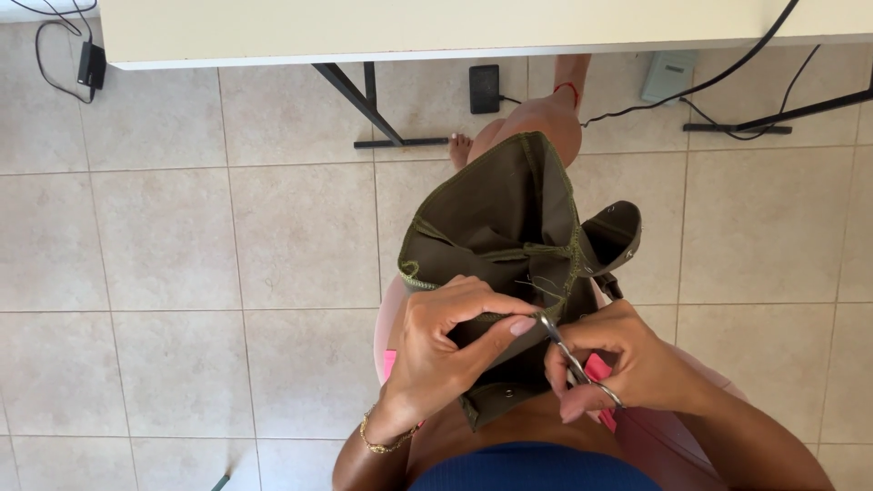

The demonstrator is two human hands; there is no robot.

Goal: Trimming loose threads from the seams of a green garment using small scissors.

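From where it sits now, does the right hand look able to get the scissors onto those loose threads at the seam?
Probably yes. The right hand holds the small scissors just below the loose threads; the left hand pinches the olive fabric beside them, nothing between.

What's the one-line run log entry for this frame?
left hand: pinches olive fabric piece | right hand: holds small scissors, tips at the seam threads | setting: seated, tiled floor

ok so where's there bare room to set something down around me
The tiled floor on your left, from the table edge down to the bottom of the view, is bare. A smaller patch lies right, below the cables. Your lap is crowded: left hand, right hand with small scissors, and the olive fabric.
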